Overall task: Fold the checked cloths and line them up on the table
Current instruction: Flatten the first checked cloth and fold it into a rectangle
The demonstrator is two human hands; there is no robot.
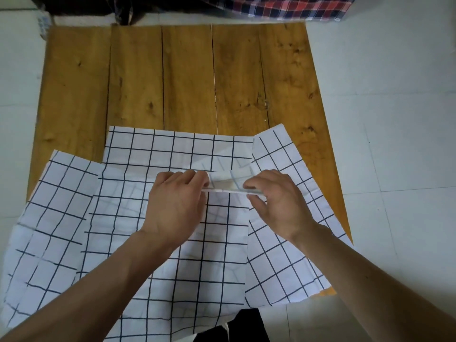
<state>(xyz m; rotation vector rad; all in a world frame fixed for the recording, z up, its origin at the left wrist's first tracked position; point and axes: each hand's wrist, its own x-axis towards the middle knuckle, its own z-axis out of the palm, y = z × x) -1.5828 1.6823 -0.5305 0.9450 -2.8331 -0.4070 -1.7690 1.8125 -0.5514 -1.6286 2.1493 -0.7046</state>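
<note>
Three white cloths with a dark grid overlap on the near half of the wooden table (187,75). The middle cloth (172,243) lies on top, with the left cloth (56,218) and the right cloth (278,257) partly under it. My left hand (175,206) and my right hand (278,206) are close together over the middle cloth. Each pinches one end of a raised fold of the middle cloth (229,186), lifted a little off the surface, with its paler underside showing.
The far half of the table shows bare wood. Around it is a pale tiled floor (394,119). A red, white and blue plaid fabric (296,6) and a dark shape (81,6) lie beyond the far edge. The cloths hang over the near edge.
</note>
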